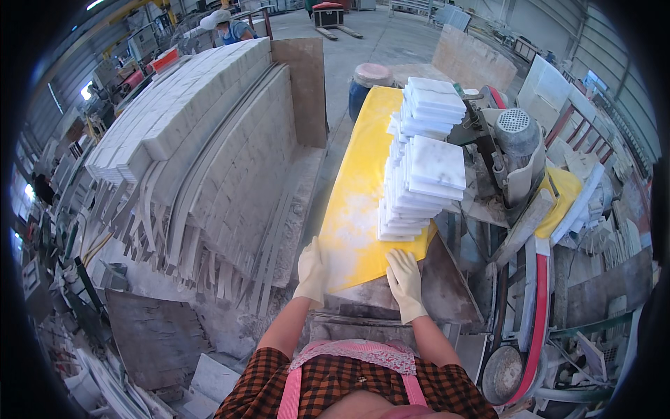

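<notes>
Yellow cloth (356, 202), left hand (312, 274) at edge, room beside tiles (437, 164)

We count one left hand (313, 274) toward seven o'clock and one right hand (405, 285) toward five; two yellow cloths (354, 187), the second at three; one motor (518, 134) at two; one barrel (368, 79) and one pallet truck (328, 15) near twelve (the white tiles (437, 164) overlap too much for counting).

The tiles (437, 164) look like smooth stone, the sheet (356, 192) like matt cloth.
</notes>
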### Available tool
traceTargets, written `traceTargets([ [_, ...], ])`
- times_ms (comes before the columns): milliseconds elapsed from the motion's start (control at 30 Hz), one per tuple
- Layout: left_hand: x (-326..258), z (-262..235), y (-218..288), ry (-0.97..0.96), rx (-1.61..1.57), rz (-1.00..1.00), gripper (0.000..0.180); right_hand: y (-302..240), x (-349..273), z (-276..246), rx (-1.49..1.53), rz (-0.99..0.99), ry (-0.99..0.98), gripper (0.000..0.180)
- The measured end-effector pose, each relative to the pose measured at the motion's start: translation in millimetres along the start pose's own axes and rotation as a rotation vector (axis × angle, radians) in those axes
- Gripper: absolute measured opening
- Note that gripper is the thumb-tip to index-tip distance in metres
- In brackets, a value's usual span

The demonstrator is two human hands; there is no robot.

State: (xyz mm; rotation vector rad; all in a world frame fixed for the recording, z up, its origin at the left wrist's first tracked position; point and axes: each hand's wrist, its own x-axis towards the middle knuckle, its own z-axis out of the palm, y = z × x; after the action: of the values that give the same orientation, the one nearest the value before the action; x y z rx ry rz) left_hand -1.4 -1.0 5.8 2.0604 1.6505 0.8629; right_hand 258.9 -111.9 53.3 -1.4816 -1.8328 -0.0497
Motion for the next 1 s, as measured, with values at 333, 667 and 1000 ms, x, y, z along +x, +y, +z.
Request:
traceTargets([
  [333, 1, -2, 3, 0.019, 0.001, 0.013, 0.047, -3, 1, -3, 0.006, 0.016, -0.003, 0.033],
  [667, -2, -1, 4, 0.039, -0.111, -0.038, 0.039, -1, 1, 0, -0.005, 0.010, -0.019, 0.034],
  [1000, -1, -3, 6, 0.018, -0.021, -0.040, 0.044, 1, -1, 2, 0.006, 0.021, -0.042, 0.034],
])
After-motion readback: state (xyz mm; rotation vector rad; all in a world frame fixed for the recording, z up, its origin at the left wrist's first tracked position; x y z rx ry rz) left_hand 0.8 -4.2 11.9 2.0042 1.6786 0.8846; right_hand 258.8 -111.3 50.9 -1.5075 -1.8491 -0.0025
